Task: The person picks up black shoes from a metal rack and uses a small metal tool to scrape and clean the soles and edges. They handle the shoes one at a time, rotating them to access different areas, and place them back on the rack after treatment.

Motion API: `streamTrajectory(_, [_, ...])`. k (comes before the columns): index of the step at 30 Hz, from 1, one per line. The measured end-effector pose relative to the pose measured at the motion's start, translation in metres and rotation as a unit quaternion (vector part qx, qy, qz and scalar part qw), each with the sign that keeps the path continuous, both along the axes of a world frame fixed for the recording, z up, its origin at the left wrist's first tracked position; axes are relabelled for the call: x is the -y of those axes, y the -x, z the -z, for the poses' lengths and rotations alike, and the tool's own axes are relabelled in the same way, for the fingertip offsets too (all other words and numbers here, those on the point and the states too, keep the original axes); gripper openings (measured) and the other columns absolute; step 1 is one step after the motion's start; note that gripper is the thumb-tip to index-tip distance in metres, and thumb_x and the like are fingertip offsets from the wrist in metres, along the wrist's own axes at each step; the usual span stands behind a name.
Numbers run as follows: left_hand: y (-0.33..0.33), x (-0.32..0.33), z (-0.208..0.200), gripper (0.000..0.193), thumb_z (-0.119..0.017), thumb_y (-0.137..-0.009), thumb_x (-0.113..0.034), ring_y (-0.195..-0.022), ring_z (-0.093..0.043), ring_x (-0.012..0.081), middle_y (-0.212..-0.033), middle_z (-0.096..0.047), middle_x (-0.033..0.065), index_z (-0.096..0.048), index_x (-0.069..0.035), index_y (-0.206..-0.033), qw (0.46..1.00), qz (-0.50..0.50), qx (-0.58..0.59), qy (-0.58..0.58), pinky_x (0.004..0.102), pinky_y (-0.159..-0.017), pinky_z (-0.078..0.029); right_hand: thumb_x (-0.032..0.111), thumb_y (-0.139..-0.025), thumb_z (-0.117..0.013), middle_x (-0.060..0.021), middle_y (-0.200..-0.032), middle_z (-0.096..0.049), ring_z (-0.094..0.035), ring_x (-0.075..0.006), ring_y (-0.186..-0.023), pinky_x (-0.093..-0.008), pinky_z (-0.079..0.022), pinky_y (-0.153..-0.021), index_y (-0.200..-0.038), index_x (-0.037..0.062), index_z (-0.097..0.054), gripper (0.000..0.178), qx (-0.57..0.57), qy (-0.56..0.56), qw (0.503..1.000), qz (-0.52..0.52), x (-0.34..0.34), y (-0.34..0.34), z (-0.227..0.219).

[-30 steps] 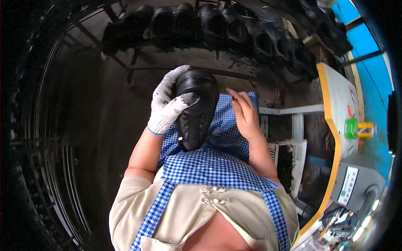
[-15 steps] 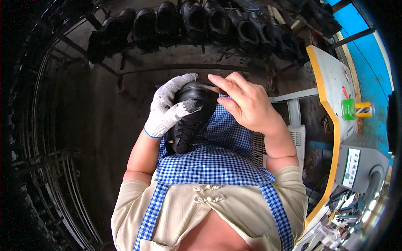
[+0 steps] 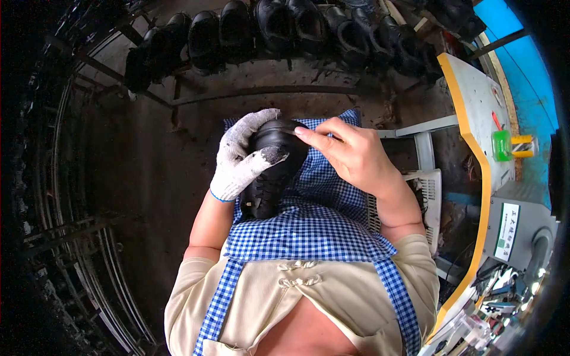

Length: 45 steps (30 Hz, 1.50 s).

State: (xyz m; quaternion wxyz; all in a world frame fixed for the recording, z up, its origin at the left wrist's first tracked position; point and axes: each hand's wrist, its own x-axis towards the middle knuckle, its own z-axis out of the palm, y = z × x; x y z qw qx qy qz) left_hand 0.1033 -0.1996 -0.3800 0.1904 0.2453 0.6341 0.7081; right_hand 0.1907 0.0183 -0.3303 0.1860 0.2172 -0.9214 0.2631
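Note:
My left hand (image 3: 240, 154), in a white knit glove darkened at the thumb, is closed around the toe end of a black lace-up shoe (image 3: 274, 184). The shoe's toe points away from me and its heel end rests near my lap, over a blue-and-white checked apron (image 3: 297, 234). My bare right hand (image 3: 353, 151) is at the toe's right side. Its index fingertip touches the toe edge, while the other fingers are curled. What those curled fingers may hold is hidden.
Several black shoes (image 3: 274, 29) line a dark metal rack across the far side. On the right stands a white worktable (image 3: 475, 101) with a yellow edge, carrying a green container (image 3: 502, 146) and a grey machine (image 3: 513, 228). A white plastic basket (image 3: 432, 202) sits beside my right arm.
The right index finger has come down onto the shoe's toe, and the other fingers have curled in. A thin pale strip seen earlier by those fingers no longer shows. The left hand keeps its hold.

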Motion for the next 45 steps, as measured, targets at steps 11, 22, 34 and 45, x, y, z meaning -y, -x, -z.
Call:
streamTrajectory(11, [-0.001,-0.002,-0.002,0.066,-0.081,-0.07,-0.022,-0.107,-0.06,0.0186,-0.116,-0.063,0.0115,-0.056,0.004,-0.126,1.0,-0.001,0.004,0.014,0.0322,-0.096,-0.048,0.001,-0.079,-0.066,-0.0068,-0.089,-0.061,-0.065,-0.0232,-0.07,-0.0355,-0.055,-0.06,-0.121,0.0155,-0.067,0.045,-0.008,0.023,1.0,0.009,0.0,-0.004,0.007])
streamTrajectory(22, [-0.004,-0.001,-0.002,0.067,-0.081,-0.071,-0.023,-0.107,-0.061,0.0199,-0.116,-0.063,0.0124,-0.056,0.004,-0.126,1.0,-0.005,0.01,0.02,0.0323,-0.096,-0.048,0.0,-0.079,-0.066,-0.0062,-0.088,-0.061,-0.064,-0.0226,-0.068,-0.035,-0.055,-0.058,-0.12,0.016,-0.068,0.044,0.009,0.039,0.999,0.019,0.0,-0.006,0.011])
streamTrajectory(34, [-0.004,0.001,-0.004,0.066,-0.081,-0.071,-0.023,-0.107,-0.061,0.0193,-0.115,-0.063,0.0121,-0.056,0.003,-0.126,0.999,0.003,0.035,0.007,0.0319,-0.096,-0.048,0.003,-0.081,-0.067,-0.0064,-0.086,-0.062,-0.063,-0.0227,-0.064,-0.0351,-0.052,-0.056,-0.116,0.0155,-0.07,0.037,0.023,0.058,0.998,0.004,-0.004,-0.004,0.009])
streamTrajectory(45, [-0.001,-0.004,0.004,0.067,-0.08,-0.072,-0.032,-0.106,-0.06,0.0204,-0.114,-0.062,0.0115,-0.057,0.003,-0.124,0.998,0.053,0.028,-0.019,0.033,-0.095,-0.048,0.008,-0.073,-0.077,-0.0055,-0.081,-0.061,-0.064,-0.0196,-0.062,-0.0316,-0.051,-0.051,-0.105,0.0075,-0.07,0.033,-0.057,0.027,0.997,-0.049,-0.006,0.008,-0.006])
